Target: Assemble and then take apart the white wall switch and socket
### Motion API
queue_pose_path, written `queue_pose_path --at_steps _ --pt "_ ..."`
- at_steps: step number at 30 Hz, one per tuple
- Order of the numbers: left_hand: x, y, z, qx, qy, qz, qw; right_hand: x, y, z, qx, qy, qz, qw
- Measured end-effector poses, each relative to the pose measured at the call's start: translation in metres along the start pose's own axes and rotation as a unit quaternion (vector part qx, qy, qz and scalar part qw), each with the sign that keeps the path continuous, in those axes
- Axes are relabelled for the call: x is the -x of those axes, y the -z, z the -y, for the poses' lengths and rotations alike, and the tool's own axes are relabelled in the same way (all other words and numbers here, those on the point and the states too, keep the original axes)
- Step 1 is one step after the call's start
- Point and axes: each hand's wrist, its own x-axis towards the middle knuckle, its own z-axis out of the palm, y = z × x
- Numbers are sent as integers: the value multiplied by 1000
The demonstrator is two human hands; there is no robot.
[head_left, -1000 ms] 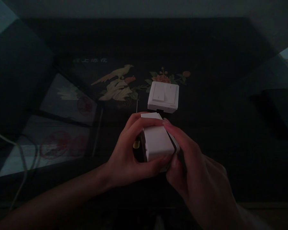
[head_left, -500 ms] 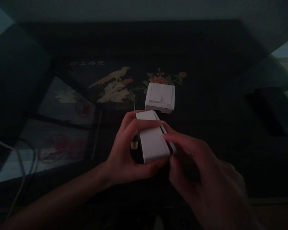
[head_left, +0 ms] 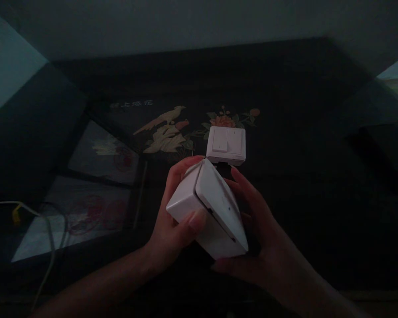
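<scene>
In dim light I hold a white wall switch (head_left: 209,207) up over a dark table, tilted with one corner toward me. My left hand (head_left: 172,221) grips its left side, thumb pressed on the near face. My right hand (head_left: 252,229) cups its right and lower side, fingers curled behind it. A second white two-rocker switch (head_left: 226,145) lies flat on the table just beyond my hands, touching neither.
The dark table (head_left: 301,168) bears a painted bird and flowers (head_left: 167,128) near the second switch. Pale pictures under glass (head_left: 86,194) lie at the left. A thin cable (head_left: 46,234) with a yellow piece runs along the left edge.
The held switch has been turned and lifted toward me, now showing a corner and two faces. My right hand moved from pinching its right edge to cupping it from below.
</scene>
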Motion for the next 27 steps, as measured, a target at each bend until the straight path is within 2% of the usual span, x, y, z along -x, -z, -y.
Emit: queue_pose_path --at_steps 4,8,10,16,22,27 --pt "-2 0 0 76 72 -9 994 -2 1 3 -121 0 -67 990" --pt "-4 1 0 42 131 48 989 -4 10 9 -177 41 -168 969" --pt "-4 0 -1 14 153 80 985 -5 11 10 -203 40 -192 959" --pt "1 -4 -5 -42 169 104 979 -3 6 7 -196 28 -129 972" --pt "6 -4 -1 -132 129 178 967 -4 1 12 -115 32 -189 975" --pt "8 -3 5 -178 108 184 961 -9 5 13 -126 8 -117 985"
